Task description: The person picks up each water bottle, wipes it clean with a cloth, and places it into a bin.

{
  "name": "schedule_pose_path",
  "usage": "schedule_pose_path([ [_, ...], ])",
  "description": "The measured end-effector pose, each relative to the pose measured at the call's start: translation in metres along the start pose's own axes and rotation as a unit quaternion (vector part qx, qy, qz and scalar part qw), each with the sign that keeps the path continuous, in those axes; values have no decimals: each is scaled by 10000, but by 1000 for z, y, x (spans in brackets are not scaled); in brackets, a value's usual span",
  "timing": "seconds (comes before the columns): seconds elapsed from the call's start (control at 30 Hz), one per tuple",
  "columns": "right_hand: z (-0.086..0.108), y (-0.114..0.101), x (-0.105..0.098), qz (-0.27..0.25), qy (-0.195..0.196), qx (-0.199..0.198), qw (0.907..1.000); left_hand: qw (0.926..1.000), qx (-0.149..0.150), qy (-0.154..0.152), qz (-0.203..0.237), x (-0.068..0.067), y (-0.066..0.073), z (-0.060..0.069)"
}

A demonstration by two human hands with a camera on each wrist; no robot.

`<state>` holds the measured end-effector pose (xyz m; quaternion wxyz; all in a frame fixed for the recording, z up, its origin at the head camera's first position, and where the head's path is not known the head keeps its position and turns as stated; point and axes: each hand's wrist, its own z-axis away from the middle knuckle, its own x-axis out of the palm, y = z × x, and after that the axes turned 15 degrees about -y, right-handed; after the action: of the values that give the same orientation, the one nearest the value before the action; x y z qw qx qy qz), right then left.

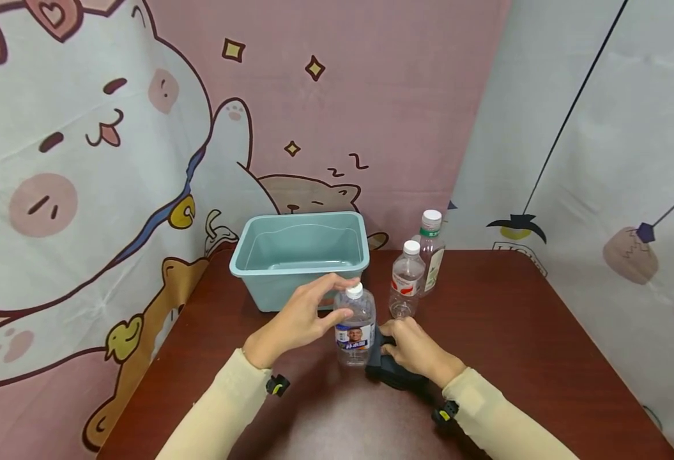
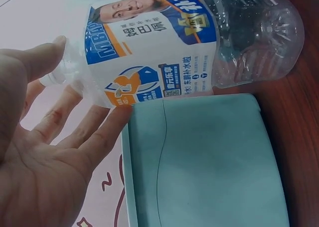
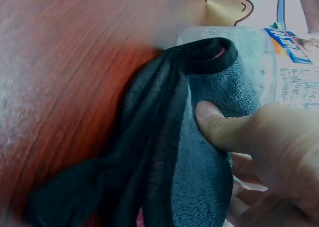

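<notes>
My left hand (image 1: 302,313) holds the bottle (image 1: 355,350) by its top, thumb near the neck and a fingertip at the white cap (image 1: 354,291). The bottle is upright in front of the bin, clear-walled, with 1 blue, white and orange label; whether any liquid is in it I cannot tell. My right hand (image 1: 420,348) pinches the cloth (image 3: 202,182), thumb pressed on its fuzzy grey face, the dark edging bunched in folds. The cloth is just beside the bottle's lower right side.

Behind the bottle, the bin (image 1: 299,272) stands open at the top, its pale blue inner walls and floor in sight. Right of the bin are 2 more clear bottles, both upright and white-capped: the small bottle (image 1: 407,287) with a red and white label, and behind it the tall bottle (image 1: 434,265) with a green ring. All stand on the red-brown table (image 1: 515,338).
</notes>
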<state>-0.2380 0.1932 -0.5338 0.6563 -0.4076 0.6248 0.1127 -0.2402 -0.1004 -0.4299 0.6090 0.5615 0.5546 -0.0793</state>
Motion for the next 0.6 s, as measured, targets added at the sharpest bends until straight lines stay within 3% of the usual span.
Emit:
schedule_pose_path([
  [0.2, -2, 1, 5, 24, 50, 193, 9998, 10000, -23, 73, -63, 1, -1, 0],
  [0.37, -1, 1, 6, -575, 186, 645, 9961, 9999, -63, 32, -84, 3, -3, -1],
  [0.6, 5, 0, 1, -1344, 431, 863, 9862, 9998, -169, -59, 1, 2, -3, -3],
])
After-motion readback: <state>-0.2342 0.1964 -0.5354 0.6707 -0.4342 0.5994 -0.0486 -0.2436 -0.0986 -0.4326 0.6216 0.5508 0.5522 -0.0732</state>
